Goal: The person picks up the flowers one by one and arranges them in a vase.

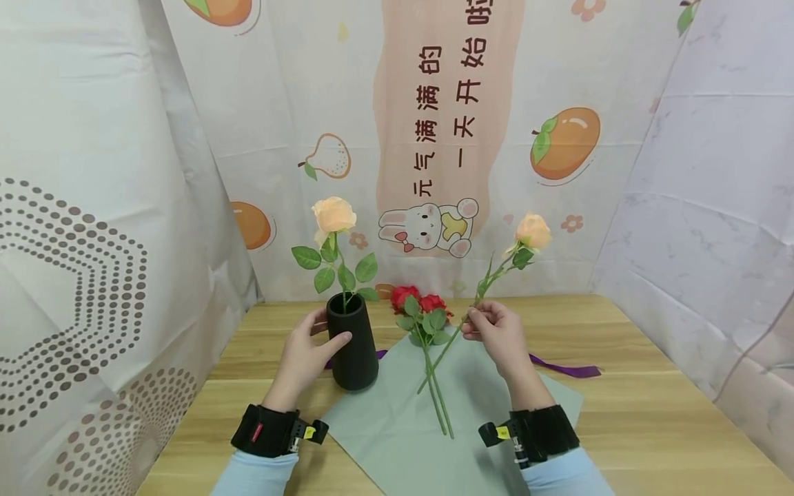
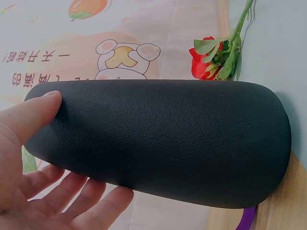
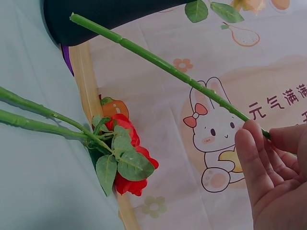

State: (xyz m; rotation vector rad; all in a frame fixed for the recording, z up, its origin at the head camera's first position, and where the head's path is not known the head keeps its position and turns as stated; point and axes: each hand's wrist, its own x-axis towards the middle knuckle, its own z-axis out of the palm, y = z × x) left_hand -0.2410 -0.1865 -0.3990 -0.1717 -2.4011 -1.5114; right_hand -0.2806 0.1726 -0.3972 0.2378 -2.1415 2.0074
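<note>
My left hand (image 1: 304, 357) holds a black vase (image 1: 355, 348) near its top, thumb on the near side and fingers round the back. A peach rose (image 1: 335, 215) with green leaves stands in the vase. Between thumb and fingers, my right hand (image 1: 501, 337) pinches the stem of a second peach rose (image 1: 533, 231). Its bloom points up and right, while the bare lower stem (image 3: 163, 64) slants down toward the left. Two red roses (image 1: 406, 301) lie between the hands, stems toward me, on a grey-green sheet (image 1: 384, 430).
The sheet lies cornerwise on a wooden table (image 1: 657, 413). A purple ribbon (image 1: 567, 370) shows at its right edge and beside the vase. Behind the table hangs a printed cloth (image 1: 546, 62) with fruit and a rabbit.
</note>
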